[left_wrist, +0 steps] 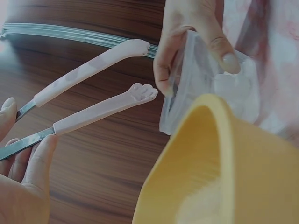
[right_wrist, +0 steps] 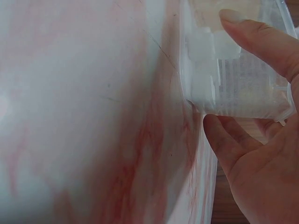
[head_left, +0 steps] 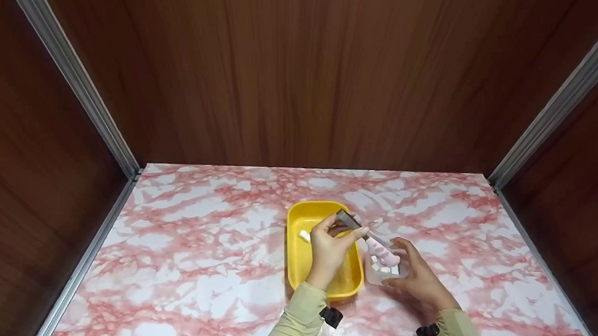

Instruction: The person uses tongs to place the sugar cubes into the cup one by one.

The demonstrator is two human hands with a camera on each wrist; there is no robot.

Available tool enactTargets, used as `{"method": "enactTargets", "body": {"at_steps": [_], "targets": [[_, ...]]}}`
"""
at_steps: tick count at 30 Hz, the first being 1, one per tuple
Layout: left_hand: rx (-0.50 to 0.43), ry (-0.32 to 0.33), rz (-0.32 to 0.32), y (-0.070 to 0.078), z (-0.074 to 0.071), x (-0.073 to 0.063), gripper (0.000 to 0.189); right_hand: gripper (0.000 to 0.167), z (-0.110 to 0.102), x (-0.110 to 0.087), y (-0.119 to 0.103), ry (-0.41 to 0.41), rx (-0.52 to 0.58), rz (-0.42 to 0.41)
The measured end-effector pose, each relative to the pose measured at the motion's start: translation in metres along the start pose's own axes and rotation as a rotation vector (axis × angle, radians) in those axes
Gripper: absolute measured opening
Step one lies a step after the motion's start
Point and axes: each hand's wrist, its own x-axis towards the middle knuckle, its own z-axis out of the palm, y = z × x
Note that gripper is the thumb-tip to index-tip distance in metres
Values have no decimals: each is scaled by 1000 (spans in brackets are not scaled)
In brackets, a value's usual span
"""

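Note:
My left hand [head_left: 330, 252] pinches the metal part of a pair of tongs [left_wrist: 105, 108] with pink paw-shaped tips. In the left wrist view the tongs' two arms stand apart with nothing between the paws. In the head view the tips overlap a clear plastic box [right_wrist: 252, 93] with several white cubes [head_left: 385, 269] in it. My right hand [head_left: 421, 275] grips this box from its right side, thumb on the near side and fingers on the far side. Left of the box stands a yellow basin [head_left: 298, 266], partly covered by my left hand and forearm.
Inside the basin lies a small white piece [head_left: 304, 235]. Basin and box are on a table with a red-and-white marbled top [head_left: 206, 257]. Brown wood-grain panels [head_left: 293, 75] rise behind the table and at both sides, with metal rails [head_left: 87, 92] at the corners.

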Motion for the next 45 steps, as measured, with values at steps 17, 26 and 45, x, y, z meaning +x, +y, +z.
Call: {"method": "enactTargets", "body": {"at_steps": [17,26,45], "targets": [[67,44,78,15,-14,12,27,96,-3,-1,-1,-28,78,13],[112,74,96,21,-28,26,24,99,-2,-2,-8,-27,128,60],[174,156,97,19,-59,43,25,97,0,-4,-4,4,43,69]]}}
